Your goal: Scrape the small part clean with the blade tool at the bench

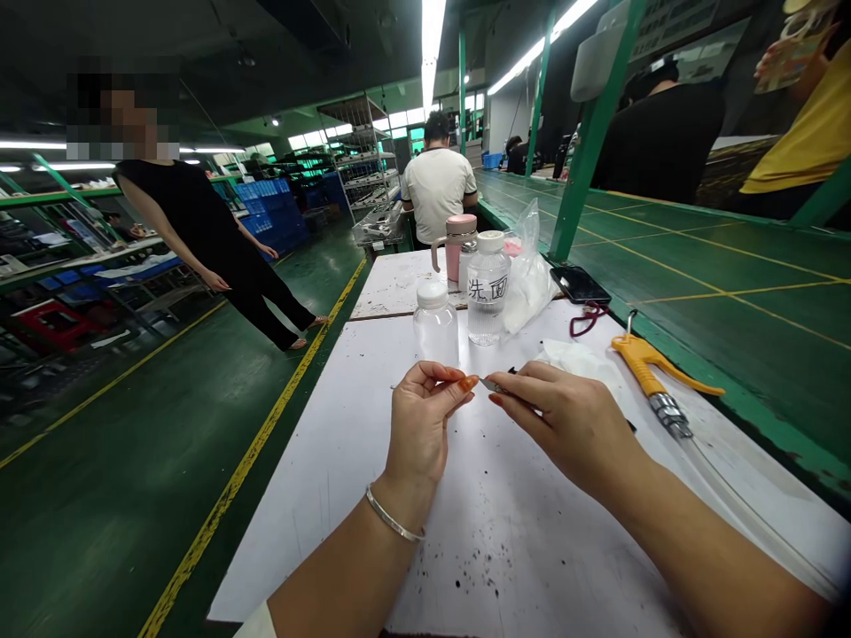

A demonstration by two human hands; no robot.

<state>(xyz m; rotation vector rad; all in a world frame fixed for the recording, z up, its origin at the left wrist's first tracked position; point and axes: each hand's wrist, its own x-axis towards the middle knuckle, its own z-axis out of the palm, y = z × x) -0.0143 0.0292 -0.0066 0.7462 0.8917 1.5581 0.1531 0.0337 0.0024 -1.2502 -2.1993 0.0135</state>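
Observation:
My left hand (425, 416) is raised over the white table (346, 461), its fingers pinched together at the thumb tip. My right hand (565, 421) faces it and grips a thin metal tool, tweezers or a small blade (493, 385), whose tip points at my left fingertips. What my left fingers pinch is too small to see. Just beyond my hands stand two clear plastic bottles, a small one (435, 323) and a taller labelled one (487, 288).
A yellow air gun (648, 368) with a hose lies right of my hands by a white cloth (578, 356). A pink cup (458, 246), a plastic bag (532, 275) and a phone (580, 285) sit farther back. People stand in the aisle to the left and ahead.

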